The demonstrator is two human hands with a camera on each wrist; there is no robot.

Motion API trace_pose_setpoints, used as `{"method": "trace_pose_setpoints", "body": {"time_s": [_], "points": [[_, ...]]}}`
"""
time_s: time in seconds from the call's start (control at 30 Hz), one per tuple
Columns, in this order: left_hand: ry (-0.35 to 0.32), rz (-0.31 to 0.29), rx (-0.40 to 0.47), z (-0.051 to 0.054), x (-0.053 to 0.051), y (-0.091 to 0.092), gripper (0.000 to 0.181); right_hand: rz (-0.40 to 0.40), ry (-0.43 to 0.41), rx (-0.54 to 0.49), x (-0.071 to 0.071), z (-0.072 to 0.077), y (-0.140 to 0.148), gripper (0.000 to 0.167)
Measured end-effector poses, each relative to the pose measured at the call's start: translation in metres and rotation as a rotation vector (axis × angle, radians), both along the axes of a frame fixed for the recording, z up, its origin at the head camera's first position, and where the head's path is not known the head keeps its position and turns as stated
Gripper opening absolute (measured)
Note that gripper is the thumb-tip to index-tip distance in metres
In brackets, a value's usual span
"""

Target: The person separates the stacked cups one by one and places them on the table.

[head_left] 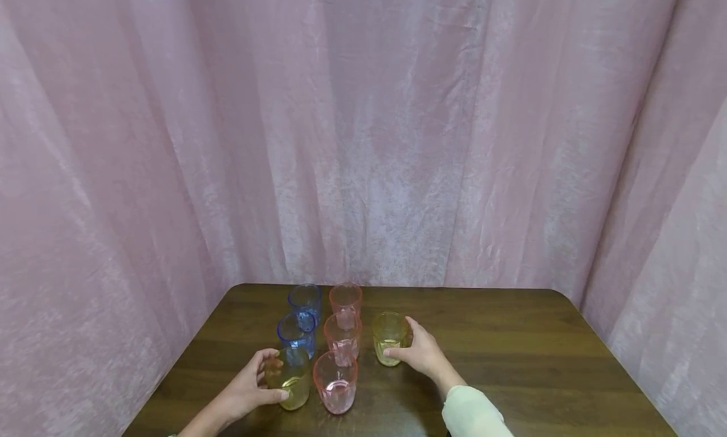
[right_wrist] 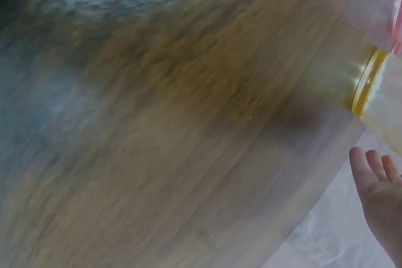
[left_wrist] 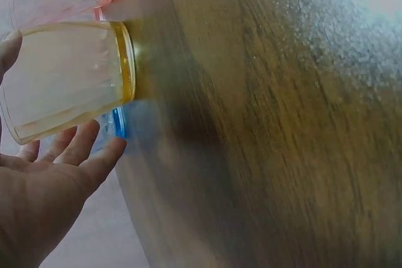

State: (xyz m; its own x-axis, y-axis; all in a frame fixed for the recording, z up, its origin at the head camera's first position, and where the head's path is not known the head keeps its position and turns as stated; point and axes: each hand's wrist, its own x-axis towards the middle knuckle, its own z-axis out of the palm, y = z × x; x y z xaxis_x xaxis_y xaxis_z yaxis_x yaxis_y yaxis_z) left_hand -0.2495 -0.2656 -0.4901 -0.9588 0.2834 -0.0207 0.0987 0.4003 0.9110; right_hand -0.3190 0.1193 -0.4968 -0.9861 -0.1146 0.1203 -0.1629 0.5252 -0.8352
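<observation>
My left hand (head_left: 245, 386) holds a clear yellow tumbler (head_left: 296, 383), thumb on the near side and fingers round the left. The left wrist view shows this yellow tumbler (left_wrist: 72, 73) upright between thumb and loosely bent fingers (left_wrist: 100, 164). Farther right, my right hand (head_left: 425, 356) holds a second yellow tumbler (head_left: 388, 336) with the thumb across its front and the forefinger at its right side. In the right wrist view, the outer fingers (right_wrist: 361, 171) are fairly straight and apart from that tumbler (right_wrist: 384, 101); thumb and forefinger are out of sight.
Between the hands, three pink tumblers (head_left: 336, 386) stand in a row running away from me. Two blue tumblers (head_left: 303, 342) stand beyond the left yellow one. All are on a brown wooden table (head_left: 522, 361), with a pink curtain (head_left: 397, 140) behind it.
</observation>
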Motion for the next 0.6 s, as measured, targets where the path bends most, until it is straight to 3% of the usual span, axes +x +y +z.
{"method": "trace_pose_setpoints", "body": {"time_s": [0.33,0.5,0.6], "points": [[0.024,-0.03,-0.102,-0.002,0.003,0.003,0.099,-0.004,-0.022,-0.039,0.003,0.004,0.018,0.103],[0.019,0.019,-0.137,0.007,0.003,-0.002,0.1,-0.021,-0.026,-0.03,0.002,0.008,0.03,0.103],[0.021,0.002,-0.168,0.015,0.002,-0.003,0.101,-0.05,-0.023,-0.006,0.003,0.012,0.043,0.102]]}}
